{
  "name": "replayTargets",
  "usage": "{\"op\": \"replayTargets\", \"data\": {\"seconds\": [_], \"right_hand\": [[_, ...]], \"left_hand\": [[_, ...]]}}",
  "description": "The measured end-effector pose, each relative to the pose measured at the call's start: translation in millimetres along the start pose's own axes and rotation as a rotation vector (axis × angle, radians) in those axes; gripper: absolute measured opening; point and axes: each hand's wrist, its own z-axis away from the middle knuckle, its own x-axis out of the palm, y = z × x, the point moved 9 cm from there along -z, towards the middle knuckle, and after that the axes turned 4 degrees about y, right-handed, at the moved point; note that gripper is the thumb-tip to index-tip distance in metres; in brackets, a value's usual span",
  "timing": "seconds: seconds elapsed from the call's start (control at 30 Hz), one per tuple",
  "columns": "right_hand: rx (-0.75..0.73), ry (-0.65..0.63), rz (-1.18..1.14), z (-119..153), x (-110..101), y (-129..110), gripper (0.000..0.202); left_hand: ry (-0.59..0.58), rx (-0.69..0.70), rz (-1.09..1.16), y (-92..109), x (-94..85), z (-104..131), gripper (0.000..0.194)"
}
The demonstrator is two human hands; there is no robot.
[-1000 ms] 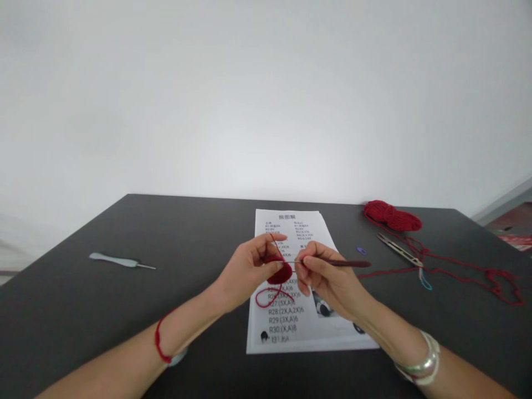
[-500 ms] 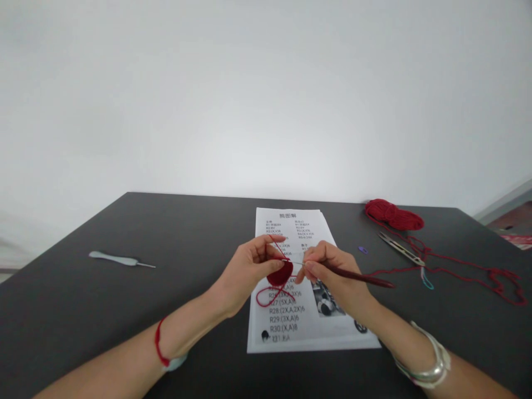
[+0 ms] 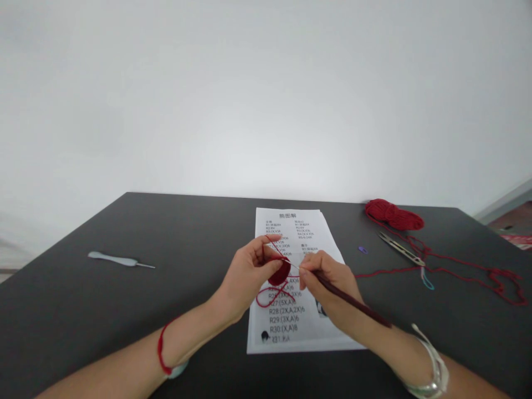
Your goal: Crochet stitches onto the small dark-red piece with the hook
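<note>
A small dark-red crochet piece (image 3: pixel 280 274) is pinched between the thumb and fingers of my left hand (image 3: pixel 251 271), with red yarn running over the raised index finger. My right hand (image 3: pixel 328 280) grips a crochet hook (image 3: pixel 349 300) with a dark reddish-brown handle, held like a pen. Its thin metal tip meets the upper edge of the crochet piece. Beneath the piece, a loose red yarn tail (image 3: pixel 266 304) loops over the printed pattern sheet (image 3: pixel 299 335). Part of the sheet's text and picture is hidden by my hands.
A red yarn skein (image 3: pixel 393 215) lies at the back right, its strand trailing across the black table (image 3: pixel 199 233). Near it are thread snips (image 3: pixel 401 249) with a blue cord and a purple stitch marker (image 3: pixel 363 250). At left lies a grey-handled crochet hook (image 3: pixel 118 259).
My right hand has turned, so the hook's handle end now points lower toward my forearm. The hook tip has moved left onto the crochet piece. My left hand has shifted only slightly.
</note>
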Motion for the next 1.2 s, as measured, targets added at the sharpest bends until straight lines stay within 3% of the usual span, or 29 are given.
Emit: {"op": "replayTargets", "data": {"seconds": [0.27,0.43,0.6,0.7,0.8,1.03,1.1,1.2], "right_hand": [[-0.417,0.038,0.297,22,20,-23,0.013],[-0.383,0.025,0.274,12,19,-16,0.015],[-0.634,-0.203,0.366,12,30,-28,0.015],[-0.745,-0.166,0.542,18,34,-38,0.017],[-0.653,-0.050,0.612,16,31,-42,0.022],[-0.625,-0.107,0.402,20,25,-45,0.018],[-0.470,-0.067,0.296,13,17,-37,0.017],[-0.090,0.014,0.104,2,4,-11,0.015]], "left_hand": [[0.133,0.020,0.006,0,-2.0,6,0.035],[0.063,-0.067,0.064,-7,4.3,7,0.037],[-0.075,-0.233,0.191,-22,9.9,4,0.047],[-0.099,-0.279,0.246,-27,11.1,3,0.046],[-0.040,-0.179,0.155,-20,5.3,1,0.045],[0.055,0.129,-0.202,12,-6.4,-2,0.033],[0.062,0.181,-0.293,18,-7.5,0,0.024],[0.061,0.241,-0.406,24,-8.0,2,0.015]]}}
